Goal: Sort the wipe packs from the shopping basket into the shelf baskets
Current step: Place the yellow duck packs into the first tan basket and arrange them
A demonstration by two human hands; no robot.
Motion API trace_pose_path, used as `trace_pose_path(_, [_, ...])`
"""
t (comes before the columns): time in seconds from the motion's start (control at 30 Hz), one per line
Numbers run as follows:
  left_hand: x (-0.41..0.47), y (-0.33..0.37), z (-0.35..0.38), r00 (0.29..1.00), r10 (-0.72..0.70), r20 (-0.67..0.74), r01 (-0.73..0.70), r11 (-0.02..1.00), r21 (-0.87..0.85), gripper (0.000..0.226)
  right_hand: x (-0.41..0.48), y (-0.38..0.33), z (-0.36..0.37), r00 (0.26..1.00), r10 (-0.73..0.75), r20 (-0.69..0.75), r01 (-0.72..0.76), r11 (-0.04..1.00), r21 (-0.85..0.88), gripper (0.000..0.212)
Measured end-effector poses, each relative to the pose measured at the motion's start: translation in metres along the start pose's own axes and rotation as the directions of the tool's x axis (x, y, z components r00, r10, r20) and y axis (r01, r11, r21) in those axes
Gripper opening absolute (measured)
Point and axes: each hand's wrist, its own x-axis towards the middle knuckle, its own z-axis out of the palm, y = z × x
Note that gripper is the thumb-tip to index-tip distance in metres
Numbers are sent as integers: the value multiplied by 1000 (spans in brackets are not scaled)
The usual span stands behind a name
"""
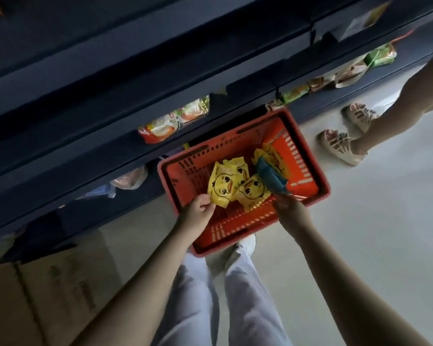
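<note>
While reaching down into the shopping basket (235, 222), pinches a yellow pack (221, 186) by its near edge with the left hand (198, 208), fingers curled round it. Seemingly grips the blue pack (270, 177) by its near end with the right hand (289, 208), probably one kind per hand for sorting. Leaves more yellow packs (251, 192) loose inside the basket. Beyond the basket, dark shelves (110, 96) with snack bags (175, 121); right of it, another person's feet (340, 148); left of it, a cardboard box (48, 283). Needs to clear the basket's near wall.

A red basket (306, 189) sits mid-frame. Yellow duck-print packs (253, 192) lie inside, and a blue pack (269, 174) leans on those at its right. The left hand (198, 208) pinches the leftmost pack (220, 186).
</note>
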Motion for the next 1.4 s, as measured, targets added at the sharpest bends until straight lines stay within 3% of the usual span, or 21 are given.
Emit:
trace_pose_path(0.13, [95,-22,37,998,-56,-37,53,996,-78,45,81,11,53,957,242,160,-286,883,372,49])
trace_pose_path(0.3, [169,-45,62,972,-197,-131,165,961,-221,51,141,29,95,851,474,225,-514,669,536,59])
trace_pose_path(0.47, [196,-58,75,957,-270,-105,238,939,-250,57,158,44,110,815,529,237,-561,614,556,64])
trace_pose_path(0.63, [210,-64,74,916,-289,-278,235,949,-211,56,168,46,115,778,569,266,-610,582,537,63])
trace_pose_path(0.7, [216,-65,74,915,-315,-250,270,942,-201,55,173,45,119,764,573,298,-632,569,526,65])
trace_pose_path(0.87, [225,-76,63,923,-331,-197,301,939,-168,18,184,42,135,763,597,249,-614,547,569,79])
trace_pose_path(1.03, [225,-79,53,928,-346,-135,321,930,-178,46,186,35,147,739,659,141,-523,428,737,86])
trace_pose_path(1.1, [222,-77,53,935,-328,-133,304,937,-174,48,182,31,148,708,665,236,-562,329,759,78])
trace_pose_path(1.23, [208,-66,53,939,-261,-224,223,958,-181,40,178,30,146,747,556,365,-575,265,774,58])
trace_pose_path(1.4, [157,-34,41,920,-51,-388,19,996,-86,34,152,17,126,793,443,417,-542,202,816,60])
